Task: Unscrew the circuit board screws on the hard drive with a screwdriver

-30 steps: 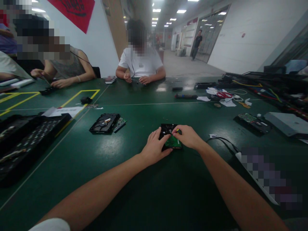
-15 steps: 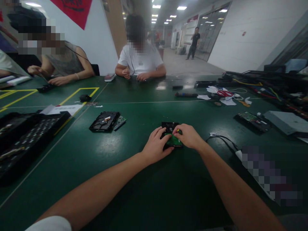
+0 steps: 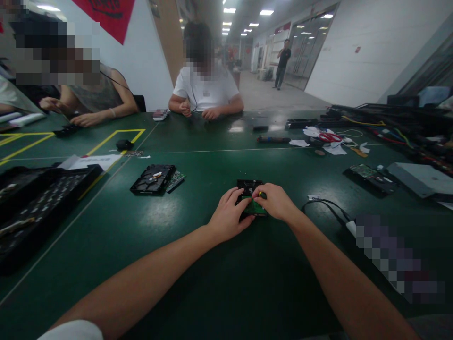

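A black hard drive (image 3: 248,188) with a green circuit board on top lies on the green table (image 3: 198,264) in front of me. My left hand (image 3: 228,218) grips the drive's left side, fingers curled over its edge. My right hand (image 3: 275,202) is closed over the board's right part and pinches a small tool with a yellow tip (image 3: 260,193), which touches the board. Most of the board is hidden under my hands.
A second black drive (image 3: 153,179) with a loose green board (image 3: 176,180) lies to the left. A black tray (image 3: 38,198) sits far left. A cable (image 3: 323,208) and another drive (image 3: 370,177) lie right. Two people sit across the table.
My hands and the drive have barely moved; the view shifted down slightly. The person standing in the far corridor has changed position a little.
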Available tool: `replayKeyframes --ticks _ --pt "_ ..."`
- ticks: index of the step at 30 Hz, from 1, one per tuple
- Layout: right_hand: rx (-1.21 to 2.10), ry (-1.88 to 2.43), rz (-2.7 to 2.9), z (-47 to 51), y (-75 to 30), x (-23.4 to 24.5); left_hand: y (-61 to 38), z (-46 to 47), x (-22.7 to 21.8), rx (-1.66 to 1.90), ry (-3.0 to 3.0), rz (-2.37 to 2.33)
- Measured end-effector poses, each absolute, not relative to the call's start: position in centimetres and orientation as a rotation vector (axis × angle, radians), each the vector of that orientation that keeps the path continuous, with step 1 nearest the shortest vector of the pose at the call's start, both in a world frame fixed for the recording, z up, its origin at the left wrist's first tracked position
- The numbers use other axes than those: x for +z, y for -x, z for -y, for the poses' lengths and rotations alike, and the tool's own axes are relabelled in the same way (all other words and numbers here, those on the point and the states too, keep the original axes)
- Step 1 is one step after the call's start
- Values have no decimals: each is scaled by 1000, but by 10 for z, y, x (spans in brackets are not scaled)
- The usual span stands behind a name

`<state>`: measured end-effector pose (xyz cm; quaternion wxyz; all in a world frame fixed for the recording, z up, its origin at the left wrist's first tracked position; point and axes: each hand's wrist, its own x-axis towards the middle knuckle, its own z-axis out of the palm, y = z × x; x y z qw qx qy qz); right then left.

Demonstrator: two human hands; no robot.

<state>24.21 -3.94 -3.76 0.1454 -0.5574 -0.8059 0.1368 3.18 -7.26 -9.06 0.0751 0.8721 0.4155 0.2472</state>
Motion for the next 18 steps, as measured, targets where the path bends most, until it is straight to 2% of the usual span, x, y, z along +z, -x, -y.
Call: replayKeyframes --ticks 6,18 --pt "408 1596 2305 40 -248 -36 -32 73 -91 750 -2625 -1243" --pt "232 1570 2264 45 -259 -42 -32 74 -87 768 -2625 -1234"
